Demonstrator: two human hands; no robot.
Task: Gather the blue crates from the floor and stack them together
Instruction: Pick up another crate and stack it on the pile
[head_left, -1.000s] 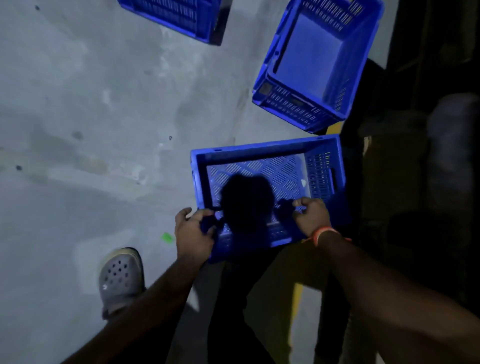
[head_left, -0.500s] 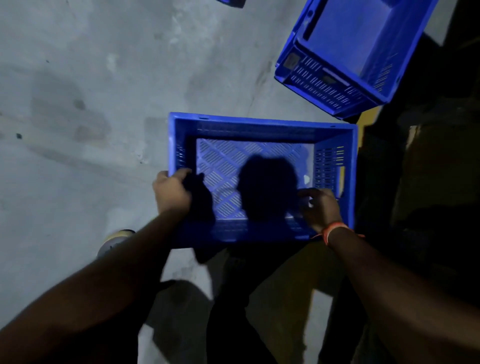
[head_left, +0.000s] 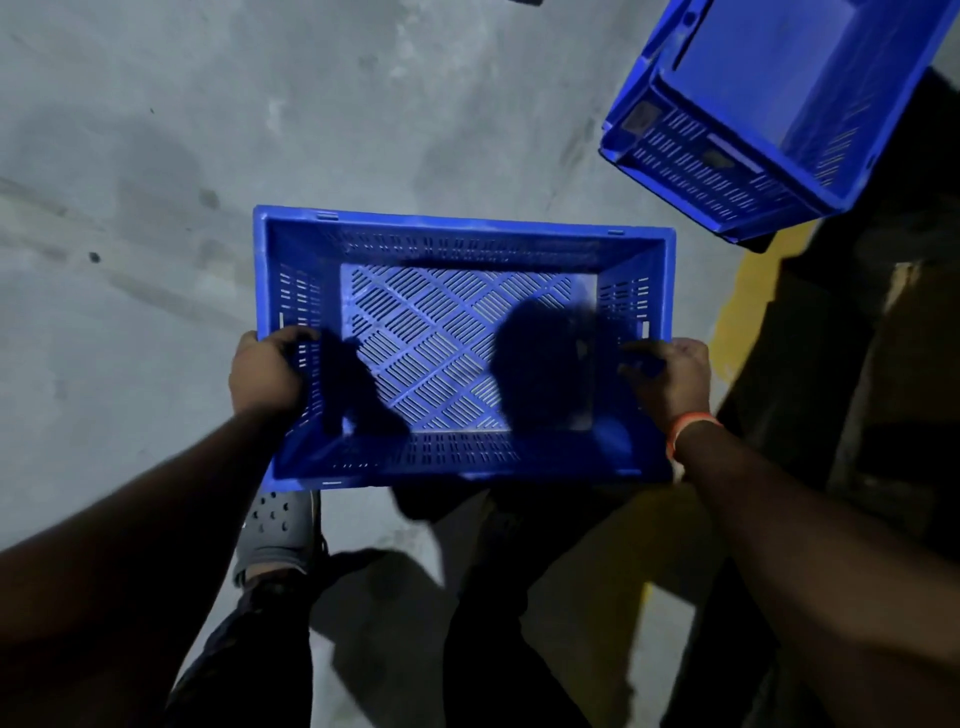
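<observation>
The person holds one blue crate clear of the concrete floor, level and open side up, in front of the legs. The left hand is closed over the crate's left short wall with the fingers curled inside, and the right hand is closed the same way over the right short wall, an orange wristband at that wrist. A second blue crate sits near the floor's far right corner, well apart from the carried one and turned at an angle to it; it looks like two crates already nested, though the shadow makes that hard to confirm. A yellow floor line runs between the two, beside dark ground on the right. The step in hand is judged to be carrying this crate over to stack it there. To do it well, keep both grips even so the crate stays flat, turn it to match the angle of the crate on the floor, line up the corners before lowering, and slide the fingers off the walls only as it seats, so they are not pinched between the rims
</observation>
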